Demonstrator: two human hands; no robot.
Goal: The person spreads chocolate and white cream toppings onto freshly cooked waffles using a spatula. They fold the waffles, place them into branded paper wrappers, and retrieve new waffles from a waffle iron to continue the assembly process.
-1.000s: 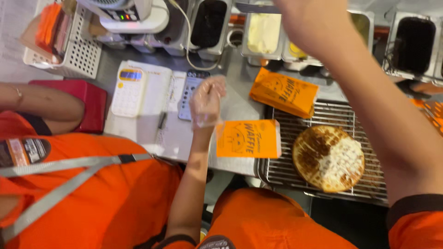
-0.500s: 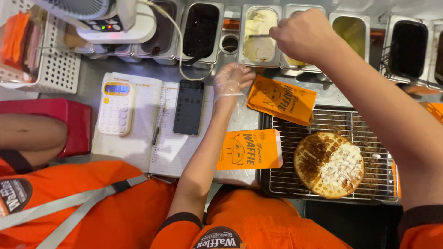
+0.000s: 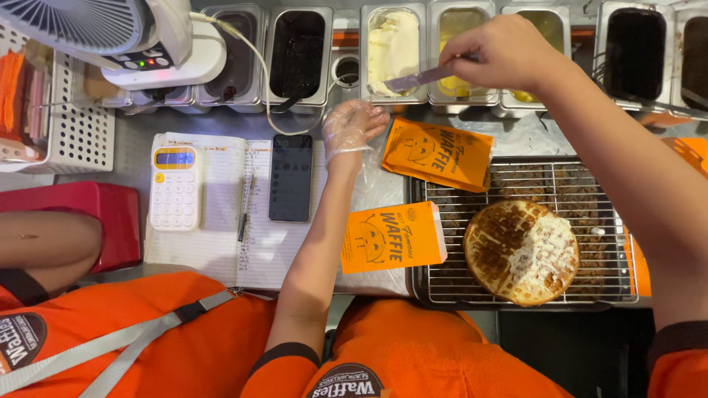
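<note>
Head view: looking down over a counter, a row of steel tubs along the far edge.
Far left: a white perforated basket [image 3: 70, 136] is sitting under a fan [image 3: 81, 26]; a red box [image 3: 81, 221] is lying nearer, beside a bare forearm belonging to another person in orange.
Left of centre: a white calculator [image 3: 175, 188], a pen [image 3: 244, 217] and a dark phone [image 3: 290, 177] are lying on an open notebook [image 3: 221, 243].
Left hand [image 3: 352, 129]: wearing a clear plastic glove, it is hovering just past the phone, fingers loosely curled and holding nothing, fingertips close to the stack of orange paper sleeves [image 3: 436, 155].
Near edge, centre: a single orange sleeve [image 3: 391, 237] is lying with one end over the wire rack [image 3: 612, 284].
Spreading knife [image 3: 419, 78]: its long axis is running nearly level, tilted slightly, the blade tip pointing left over the tub of pale cream [image 3: 393, 48].
Right hand [image 3: 501, 51]: bare, fingers closed tightly around the knife's handle; the blade is sticking out to the left of the fingers, the handle hidden inside the grip.
Right: a round waffle [image 3: 522, 252], partly spread with white topping, is resting on the rack, well below the knife.
</note>
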